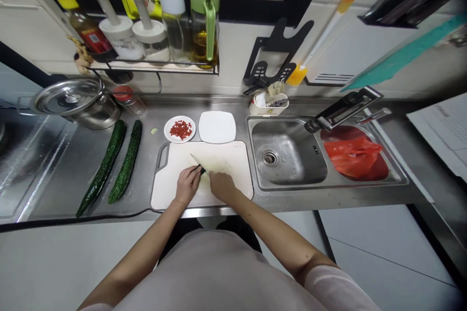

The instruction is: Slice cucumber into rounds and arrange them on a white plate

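Note:
My right hand (223, 187) is closed around a knife, its handle hidden in the fist. The knife blade (196, 159) slants up and left over the white cutting board (233, 163). On the board, my left hand (188, 184) has its fingers bent and pressed together beside the blade. At its fingertips, against the knife, shows a small dark piece (202, 170), too small to name. Just behind the board stand a small white plate (168, 131) of chopped red bits (181, 129) and a square white plate (217, 127).
Two cucumbers (103, 165) lie on the steel counter at left, near a lidded pot (98, 112) and a red-capped jar (129, 99). To the right is a sink (292, 150) with a faucet (335, 112) and a red plastic bag (352, 155). Bottles (204, 19) line a rack above.

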Available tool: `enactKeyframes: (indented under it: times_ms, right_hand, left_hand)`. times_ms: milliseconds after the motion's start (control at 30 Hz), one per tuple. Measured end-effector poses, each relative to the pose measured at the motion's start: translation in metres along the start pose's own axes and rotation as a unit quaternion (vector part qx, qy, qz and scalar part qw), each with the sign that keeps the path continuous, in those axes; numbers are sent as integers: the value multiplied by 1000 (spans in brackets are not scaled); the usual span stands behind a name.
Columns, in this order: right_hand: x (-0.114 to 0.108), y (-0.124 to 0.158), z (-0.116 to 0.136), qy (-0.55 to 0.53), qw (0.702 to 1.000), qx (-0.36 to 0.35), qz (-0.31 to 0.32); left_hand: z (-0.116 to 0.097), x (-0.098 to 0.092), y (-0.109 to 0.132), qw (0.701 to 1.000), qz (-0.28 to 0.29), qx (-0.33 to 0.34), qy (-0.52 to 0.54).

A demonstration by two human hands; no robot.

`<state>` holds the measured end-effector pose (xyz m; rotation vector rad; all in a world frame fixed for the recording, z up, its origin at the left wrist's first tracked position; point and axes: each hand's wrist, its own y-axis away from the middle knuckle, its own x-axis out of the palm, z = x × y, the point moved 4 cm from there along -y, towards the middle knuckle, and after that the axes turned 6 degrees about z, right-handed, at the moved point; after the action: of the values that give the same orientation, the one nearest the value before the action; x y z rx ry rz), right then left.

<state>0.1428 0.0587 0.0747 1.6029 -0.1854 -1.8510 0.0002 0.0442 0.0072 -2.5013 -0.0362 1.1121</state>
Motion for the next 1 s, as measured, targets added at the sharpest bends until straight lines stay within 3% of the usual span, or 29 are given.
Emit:
enactKeyframes:
  times_ms: [400,1000]
  right_hand:
    - [6,11,-5,0,1000,21,23]
    - [16,-5,-5,7,1000,1,-3]
  left_hand:
    - [3,2,2,1000,1,0,-9]
    - [2,2,1,1000,-10,11,-17]
